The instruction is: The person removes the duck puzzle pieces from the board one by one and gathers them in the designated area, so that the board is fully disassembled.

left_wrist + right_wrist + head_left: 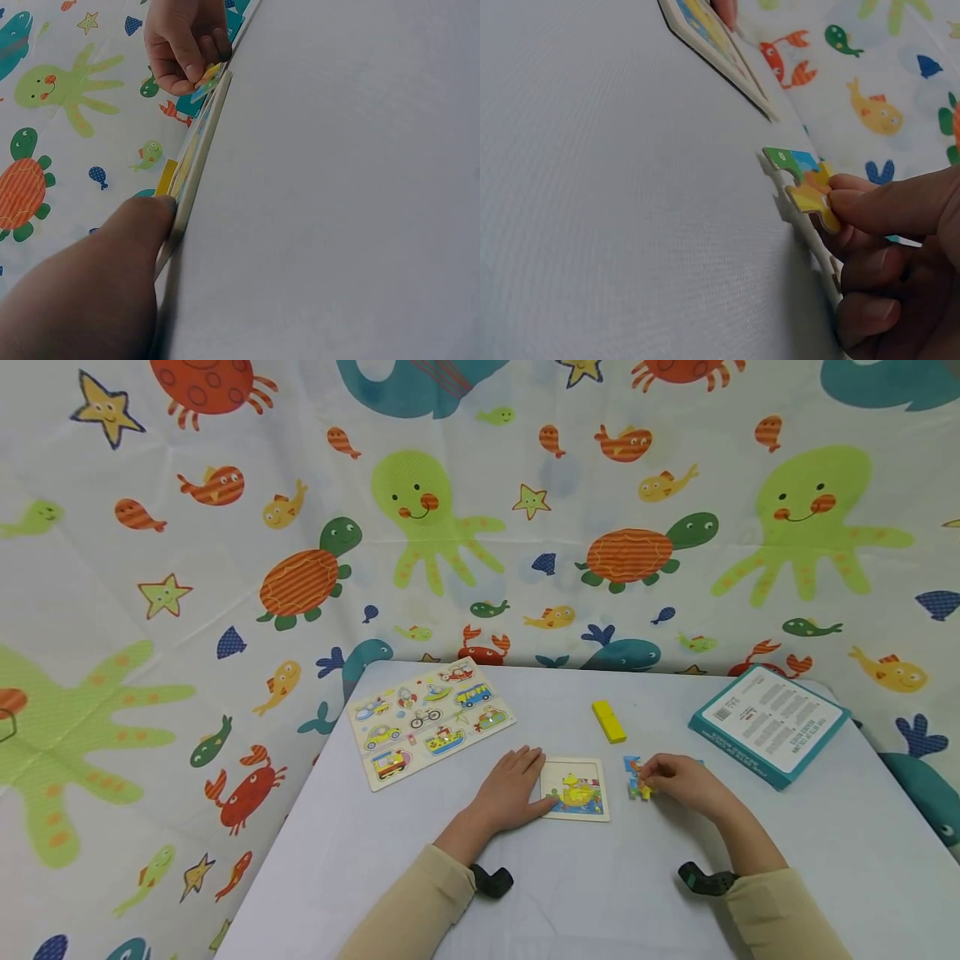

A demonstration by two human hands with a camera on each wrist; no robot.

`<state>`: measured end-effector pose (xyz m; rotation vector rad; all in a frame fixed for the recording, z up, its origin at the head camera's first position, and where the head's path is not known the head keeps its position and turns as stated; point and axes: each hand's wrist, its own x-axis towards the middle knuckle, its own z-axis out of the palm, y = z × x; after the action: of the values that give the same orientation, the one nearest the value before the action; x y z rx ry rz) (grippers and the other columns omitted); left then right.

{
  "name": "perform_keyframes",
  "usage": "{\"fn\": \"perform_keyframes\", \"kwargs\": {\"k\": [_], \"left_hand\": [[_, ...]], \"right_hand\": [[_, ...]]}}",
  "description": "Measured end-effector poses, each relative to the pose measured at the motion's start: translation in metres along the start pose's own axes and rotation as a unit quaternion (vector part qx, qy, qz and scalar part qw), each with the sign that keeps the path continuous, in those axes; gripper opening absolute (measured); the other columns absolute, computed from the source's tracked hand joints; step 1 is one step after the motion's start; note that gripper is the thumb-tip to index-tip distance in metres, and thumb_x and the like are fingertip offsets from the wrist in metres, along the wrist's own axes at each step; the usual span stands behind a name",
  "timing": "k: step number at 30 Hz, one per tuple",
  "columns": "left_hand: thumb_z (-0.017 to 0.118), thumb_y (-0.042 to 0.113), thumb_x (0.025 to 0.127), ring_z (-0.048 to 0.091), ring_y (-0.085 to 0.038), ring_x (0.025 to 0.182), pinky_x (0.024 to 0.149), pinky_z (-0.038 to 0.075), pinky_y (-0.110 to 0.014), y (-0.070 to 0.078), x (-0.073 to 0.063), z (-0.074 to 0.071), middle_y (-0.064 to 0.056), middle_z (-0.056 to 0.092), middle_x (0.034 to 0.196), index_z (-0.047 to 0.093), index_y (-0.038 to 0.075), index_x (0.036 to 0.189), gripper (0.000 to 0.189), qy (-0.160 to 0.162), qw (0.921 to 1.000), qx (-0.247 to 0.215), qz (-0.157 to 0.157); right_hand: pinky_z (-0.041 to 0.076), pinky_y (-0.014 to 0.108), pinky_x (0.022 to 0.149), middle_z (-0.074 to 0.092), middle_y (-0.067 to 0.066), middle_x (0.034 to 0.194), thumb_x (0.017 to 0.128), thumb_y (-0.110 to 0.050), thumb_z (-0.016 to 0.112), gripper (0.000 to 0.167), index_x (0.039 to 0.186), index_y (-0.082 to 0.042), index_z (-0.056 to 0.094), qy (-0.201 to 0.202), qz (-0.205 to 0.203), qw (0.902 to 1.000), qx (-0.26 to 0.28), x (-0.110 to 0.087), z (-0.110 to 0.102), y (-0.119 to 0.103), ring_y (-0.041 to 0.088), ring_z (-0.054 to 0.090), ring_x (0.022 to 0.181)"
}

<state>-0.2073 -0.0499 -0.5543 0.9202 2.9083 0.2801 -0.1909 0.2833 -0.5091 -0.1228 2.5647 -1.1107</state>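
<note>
My left hand (pixel 513 789) lies at the left side of a small framed jigsaw puzzle (pixel 577 816). Its fingers stretch past the far left corner, and the thumb rests over the lower left of the frame. A yellow figure above blue fills the picture inside. To the right of the frame, my right hand (pixel 678 781) pinches a jigsaw piece (pixel 802 176) between thumb and index finger. Green, blue, orange and yellow show on this piece, which is held tilted just over the table. The other right fingers are curled underneath.
A wooden board with vehicle pictures (pixel 412 720) lies at the back left. Behind the puzzle is a yellow block (pixel 608 722). A teal and white box (pixel 772 722) sits at the back right. A patterned sea-animal cloth (pixel 465 602) hangs behind the white table (pixel 592 893).
</note>
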Motion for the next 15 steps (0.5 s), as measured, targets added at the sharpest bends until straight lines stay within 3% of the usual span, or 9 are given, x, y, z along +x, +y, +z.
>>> {"fn": "perform_keyframes", "kwargs": {"k": [15], "left_hand": [[0.042, 0.070, 0.094, 0.016, -0.019, 0.154, 0.126, 0.016, -0.040, 0.0005, -0.0004, -0.0021, 0.001, 0.025, 0.164, 0.024, 0.016, 0.158, 0.085, -0.002, 1.0000, -0.004, -0.003]], "right_hand": [[0.046, 0.031, 0.076, 0.064, 0.003, 0.096, 0.097, -0.019, 0.062, 0.008, 0.100, -0.013, 0.067, 0.020, 0.014, 0.9980, -0.058, 0.0035, 0.0077, 0.0014, 0.021, 0.054, 0.090]]}}
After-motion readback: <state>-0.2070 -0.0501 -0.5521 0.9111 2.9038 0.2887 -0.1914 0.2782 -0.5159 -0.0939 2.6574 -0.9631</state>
